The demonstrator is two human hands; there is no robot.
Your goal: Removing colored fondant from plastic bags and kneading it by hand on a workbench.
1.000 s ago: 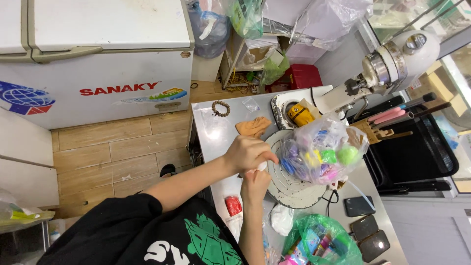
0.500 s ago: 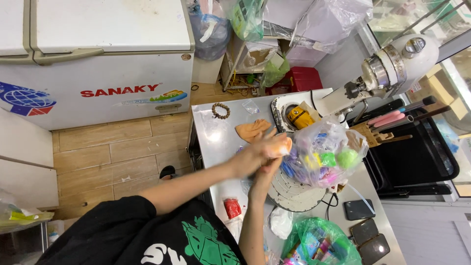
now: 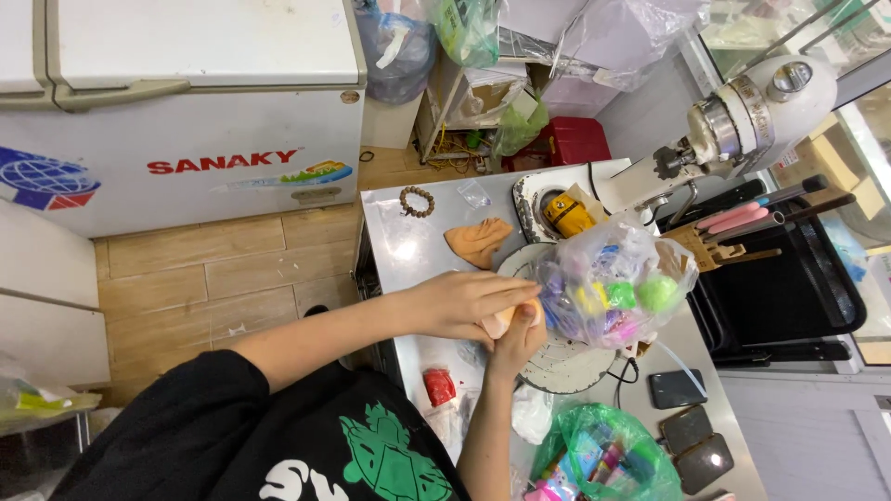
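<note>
orange dough (image 3: 504, 318) sits pressed between your hands at the edge of the round turntable (image 3: 566, 366): your left hand (image 3: 464, 301) curls over it from above, your right hand (image 3: 518, 336) cups it from below, both closed on the lump. the clear bag (image 3: 613, 292) of coloured pieces stands touching your fingers, on the turntable; a nudge from your knuckles could tip it and spill the pieces. the turntable may also spin under pressure, and the phones (image 3: 676, 388) lie near, where a falling bag could land.

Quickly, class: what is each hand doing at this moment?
Left hand: closed over the orange lump.
Right hand: gripping the same lump from below.
</note>
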